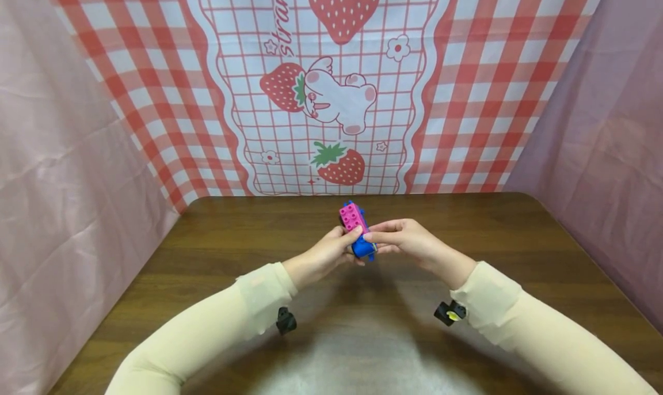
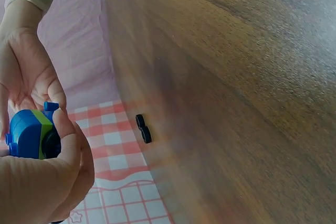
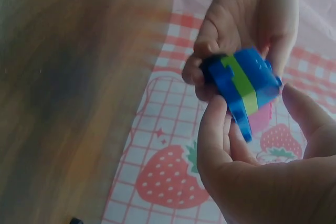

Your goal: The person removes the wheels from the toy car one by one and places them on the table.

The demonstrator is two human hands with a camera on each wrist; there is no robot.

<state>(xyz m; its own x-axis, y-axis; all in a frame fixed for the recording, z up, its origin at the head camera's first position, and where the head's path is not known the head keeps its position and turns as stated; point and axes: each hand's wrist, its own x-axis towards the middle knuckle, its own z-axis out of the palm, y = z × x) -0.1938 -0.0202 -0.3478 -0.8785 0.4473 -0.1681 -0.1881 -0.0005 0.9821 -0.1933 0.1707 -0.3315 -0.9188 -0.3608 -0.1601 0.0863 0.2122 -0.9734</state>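
Observation:
A toy block car [image 1: 365,249], blue with a lime-green stripe, is held up above the table between both hands. A pink studded brick [image 1: 349,215] sits on top of it. My left hand [image 1: 323,254] grips it from the left, thumb over the pink brick. From the right, my right hand [image 1: 414,240] holds the blue end with thumb and fingers. In the left wrist view a black wheel [image 2: 52,144] shows on the car's side, partly covered by left fingers. The right wrist view shows the car's blue and green end [image 3: 247,80]; fingers hide its far parts.
A brown wooden table [image 1: 233,228] lies beneath the hands. Two small black wheels [image 2: 143,128] are on it in the left wrist view. A strawberry-print checked cloth [image 1: 331,153] hangs behind, with pink cloth [image 1: 77,153] at the sides.

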